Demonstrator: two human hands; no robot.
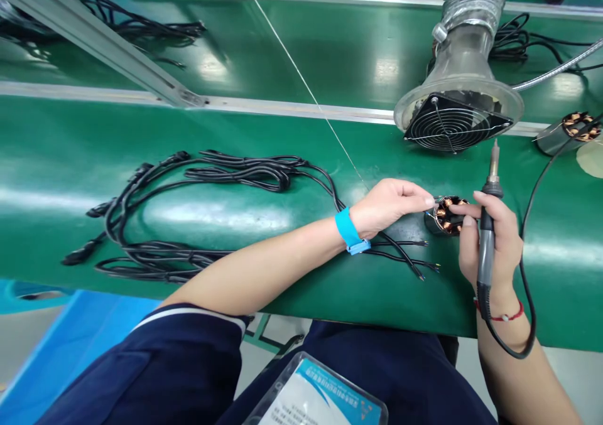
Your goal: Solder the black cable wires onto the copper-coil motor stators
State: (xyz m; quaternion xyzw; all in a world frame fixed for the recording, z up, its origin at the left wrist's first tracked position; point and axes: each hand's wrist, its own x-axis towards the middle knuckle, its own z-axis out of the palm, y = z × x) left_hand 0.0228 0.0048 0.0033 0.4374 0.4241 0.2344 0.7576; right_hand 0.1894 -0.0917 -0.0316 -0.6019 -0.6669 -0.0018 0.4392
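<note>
A motor stator (443, 227) with copper windings stands on the green bench, held between my two hands. My left hand (389, 202), with a blue band at its wrist, pinches a thin wire at the stator's upper left rim; the fingertips hide most of it. A pale thin line (306, 86) runs down from the top to behind this hand. In my right hand (499, 240) is a soldering iron (486, 249), its tip pointing up and away from the stator. The index finger of that hand reaches onto the windings.
Bundled black power cables (240, 171) lie left, their stripped ends (421, 265) near the stator. A fume extractor hood (459, 108) hangs just beyond the iron's tip. Another stator (563, 135) sits far right. The iron's cord (530, 224) loops beside my right wrist.
</note>
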